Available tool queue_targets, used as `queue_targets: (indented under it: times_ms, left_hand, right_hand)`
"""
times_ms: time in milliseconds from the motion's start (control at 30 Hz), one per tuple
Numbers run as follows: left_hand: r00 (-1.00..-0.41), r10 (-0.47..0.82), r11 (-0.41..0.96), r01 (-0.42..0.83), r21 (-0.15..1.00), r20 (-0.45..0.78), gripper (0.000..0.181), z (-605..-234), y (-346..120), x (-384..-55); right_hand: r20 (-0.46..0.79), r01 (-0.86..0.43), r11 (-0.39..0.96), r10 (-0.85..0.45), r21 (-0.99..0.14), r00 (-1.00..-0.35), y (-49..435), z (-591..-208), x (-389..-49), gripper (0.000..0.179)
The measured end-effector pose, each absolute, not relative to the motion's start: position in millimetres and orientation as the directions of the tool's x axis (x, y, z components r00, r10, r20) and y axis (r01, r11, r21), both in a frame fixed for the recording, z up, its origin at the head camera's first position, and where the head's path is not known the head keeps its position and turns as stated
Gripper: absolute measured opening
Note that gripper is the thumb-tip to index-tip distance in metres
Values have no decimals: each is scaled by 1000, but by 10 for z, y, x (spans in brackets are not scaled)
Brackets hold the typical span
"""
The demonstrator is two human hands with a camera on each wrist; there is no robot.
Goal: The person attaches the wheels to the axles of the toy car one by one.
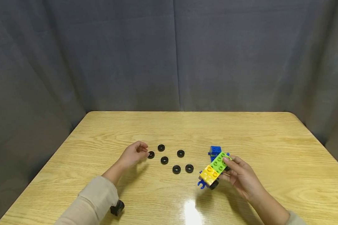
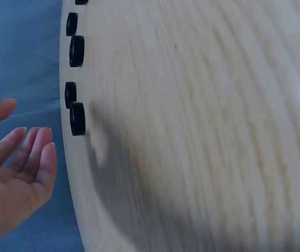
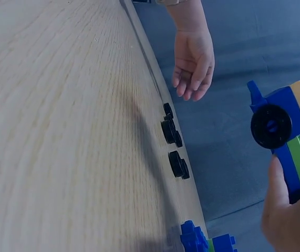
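Note:
A toy car [image 1: 215, 168] of green, yellow and blue building blocks is gripped by my right hand [image 1: 242, 178], thumb on the green studs, raised above the table. In the right wrist view a black tyre [image 3: 271, 126] sits on its blue base. My left hand [image 1: 133, 154] hovers beside the leftmost loose black tyre [image 1: 151, 154]; its fingers are loosely bent, and the left wrist view finds nothing between thumb and fingers [image 2: 26, 152]. Several more black tyres [image 1: 164, 160] lie flat to its right. Behind the car is a second blue block piece [image 1: 215, 150], partly hidden.
A small black block-like object [image 1: 117, 208] lies by the left sleeve near the front. The wooden table [image 1: 242, 131] ends at a rounded far edge, with a grey curtain [image 1: 129, 62] behind it.

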State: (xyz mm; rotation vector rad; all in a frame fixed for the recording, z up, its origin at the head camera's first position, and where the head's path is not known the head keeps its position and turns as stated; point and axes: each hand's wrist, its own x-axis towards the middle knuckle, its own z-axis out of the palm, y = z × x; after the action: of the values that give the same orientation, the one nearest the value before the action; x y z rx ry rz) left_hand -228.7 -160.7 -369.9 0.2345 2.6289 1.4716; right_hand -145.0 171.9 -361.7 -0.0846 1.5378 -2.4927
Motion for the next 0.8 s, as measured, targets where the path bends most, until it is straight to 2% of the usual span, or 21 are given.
queue_targets:
  times_ms: [333, 800]
  left_hand:
    - [-975, 214, 663, 96, 742, -66, 35, -3791, -1574, -2405]
    - [-968, 240, 753, 138, 644, -74, 37, -3828, -1487, -2481]
  right_hand:
    - [-44, 146, -439, -233, -886, -972, 1736, -3651, -1482, 11]
    - [-46, 173, -448, -281, -877, -959, 1756, -3602, -1498, 16]
